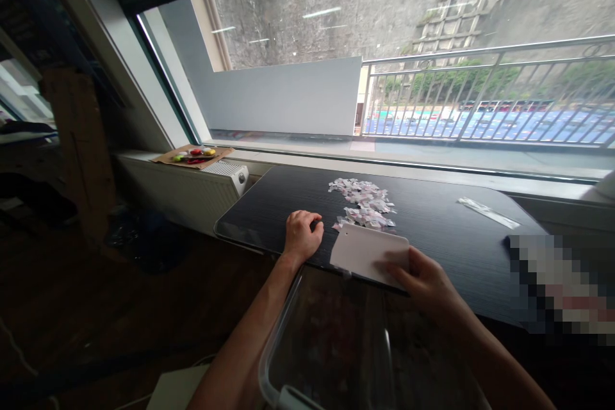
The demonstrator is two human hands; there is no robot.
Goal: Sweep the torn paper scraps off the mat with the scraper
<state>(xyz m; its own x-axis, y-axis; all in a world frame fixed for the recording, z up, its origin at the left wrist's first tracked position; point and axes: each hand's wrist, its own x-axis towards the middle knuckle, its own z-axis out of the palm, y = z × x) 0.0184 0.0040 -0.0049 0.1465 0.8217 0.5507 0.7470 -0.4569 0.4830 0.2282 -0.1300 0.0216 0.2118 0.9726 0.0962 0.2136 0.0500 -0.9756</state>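
Observation:
My right hand (423, 275) grips a flat white plastic scraper (368, 253) with rounded corners and a small hole, thumb on top. The scraper stands tilted at the table's front edge, just in front of a heap of small whitish-pink paper-like pieces (365, 198). A few pieces show by its lower edge. Loosely curled, my left hand (303, 234) rests on the dark table (278, 195) left of the heap, with nothing visible in its fingers. Below the table edge, between my arms, is a clear plastic box (331, 333) with a pale latch.
A clear plastic strip or wrapper (487, 213) lies on the table's right side, near a blurred-out object (562, 282). Left of the table, a radiator (192, 192) carries cardboard with colourful items (195, 154). A large window runs behind the table.

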